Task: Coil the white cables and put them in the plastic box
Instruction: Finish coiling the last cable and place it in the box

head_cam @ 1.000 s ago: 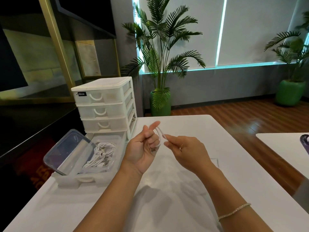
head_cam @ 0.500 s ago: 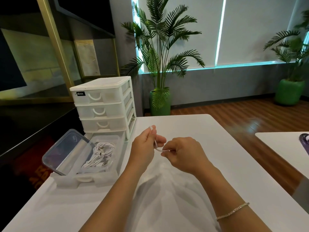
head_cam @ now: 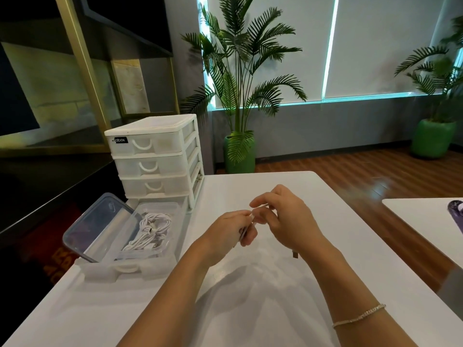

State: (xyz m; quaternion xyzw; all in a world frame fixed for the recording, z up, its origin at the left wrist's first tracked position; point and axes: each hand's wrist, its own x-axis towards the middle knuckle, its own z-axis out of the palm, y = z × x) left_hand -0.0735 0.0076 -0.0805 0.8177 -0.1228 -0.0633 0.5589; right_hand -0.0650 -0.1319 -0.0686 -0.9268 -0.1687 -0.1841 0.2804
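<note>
**Hands close together on a thin white cable above the table**

While both hands hover over the white table [head_cam: 250, 309], the left hand [head_cam: 225, 236] has its fingers curled around a white cable [head_cam: 252, 219], of which only a short, blurred stretch shows between the two hands. Just right of it, the right hand [head_cam: 288, 221] pinches the same cable with thumb and forefinger, its other fingers bent. A small dark connector end [head_cam: 295, 254] hangs below the right wrist.

Left of the left hand sits the clear plastic box [head_cam: 172, 234], holding a bundle of coiled white cables [head_cam: 150, 231]. Its transparent lid [head_cam: 97, 226] leans tilted against the box's left side. The box rests in a pulled-out translucent drawer [head_cam: 125, 269], and just behind the box stands a white drawer unit [head_cam: 155, 159]. A thin bracelet [head_cam: 358, 316] circles the right forearm.
</note>
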